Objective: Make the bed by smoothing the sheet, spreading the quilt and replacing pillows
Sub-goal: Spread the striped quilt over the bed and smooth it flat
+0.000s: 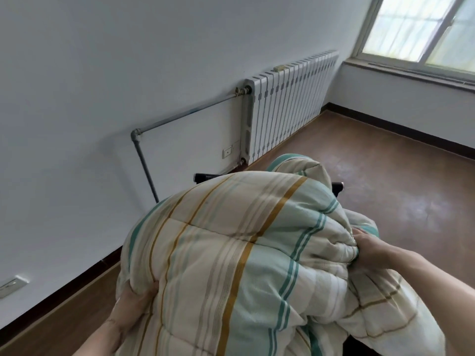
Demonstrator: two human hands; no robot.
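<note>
The quilt [244, 253], cream with teal and mustard stripes, is bunched into a thick rounded bundle held up in front of the person, filling the lower middle of the view. Its top fold rises to a soft peak toward the far side, and loose folds hang down at the lower right, running out of view at the bottom edge.

The left hand [131, 309] grips the bundle's lower left edge, its fingers [144, 291] curled into the cloth. The right hand [370, 245] grasps the right side where the fabric puckers into tight creases, its fingertips buried in the folds.

Just behind the quilt a dark bar [205, 177] of some frame shows at its upper left, and a matching dark end [338, 187] shows at the right; what it belongs to cannot be told.

Beyond lies bare brown floor [385, 176], open from the quilt out to the far wall under the window [421, 29]. A white radiator [288, 109] stands against the left wall, with a grey pipe [164, 122] running from it along the wall and bending down to the floor. A small wall socket [227, 151] sits beside the radiator's lower end, and another socket [11, 285] sits low on the wall at far left. A dark skirting board [64, 296] marks the wall's foot.
</note>
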